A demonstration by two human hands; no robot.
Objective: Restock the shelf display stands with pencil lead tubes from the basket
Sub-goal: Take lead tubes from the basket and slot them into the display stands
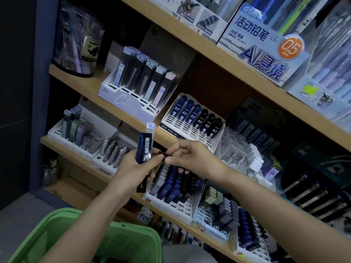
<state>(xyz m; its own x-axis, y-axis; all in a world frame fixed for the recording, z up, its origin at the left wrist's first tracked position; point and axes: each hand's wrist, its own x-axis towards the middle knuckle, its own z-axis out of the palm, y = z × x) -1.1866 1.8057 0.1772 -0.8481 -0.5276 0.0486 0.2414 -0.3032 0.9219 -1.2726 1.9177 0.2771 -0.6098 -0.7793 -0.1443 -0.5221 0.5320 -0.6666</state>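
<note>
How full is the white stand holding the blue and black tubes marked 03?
Mostly empty. The white stand holds one back row of six tubes, three blue, three black; the slots in front are bare.

There is just one camera, and it sits on the person's head. It looks forward and down at the shelves (85, 80) from very near. The picture is tipped, so the shelf boards slant from the upper left down to the lower right. The wide view takes in several boards at once, and the top edge cuts off the highest boxes (266, 44). Both arms come in from the bottom. The left hand (133, 168) and the right hand (191, 158) meet in the middle. The green basket (47, 240) sits in the bottom left corner, right below the camera.
</note>
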